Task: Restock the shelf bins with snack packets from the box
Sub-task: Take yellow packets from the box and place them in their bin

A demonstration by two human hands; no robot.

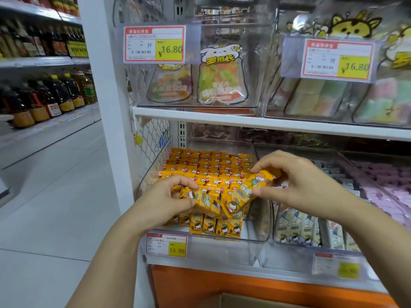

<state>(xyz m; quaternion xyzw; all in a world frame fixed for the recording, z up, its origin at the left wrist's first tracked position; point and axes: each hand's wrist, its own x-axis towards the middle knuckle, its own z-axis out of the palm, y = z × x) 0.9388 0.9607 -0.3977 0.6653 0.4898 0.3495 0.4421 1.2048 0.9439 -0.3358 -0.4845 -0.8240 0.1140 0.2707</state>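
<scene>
Shelf (206, 261): 15.80; left hand (164, 197), right hand (295, 183) grip packets (222, 201).

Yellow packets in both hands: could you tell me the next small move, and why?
Probably lower the yellow packets into the clear bin, at its front: left hand and right hand hold them above it, and rows behind look full.

cam: head, one wide-angle view | from: head height, close before the shelf (244, 120) | faces: forward and down, onto the lower clear bin (222, 250) | nearness: both forearms reach in from the bottom edge, left hand (164, 201) and right hand (298, 183) mid-frame | left side: aisle floor (55, 196) recedes
</scene>
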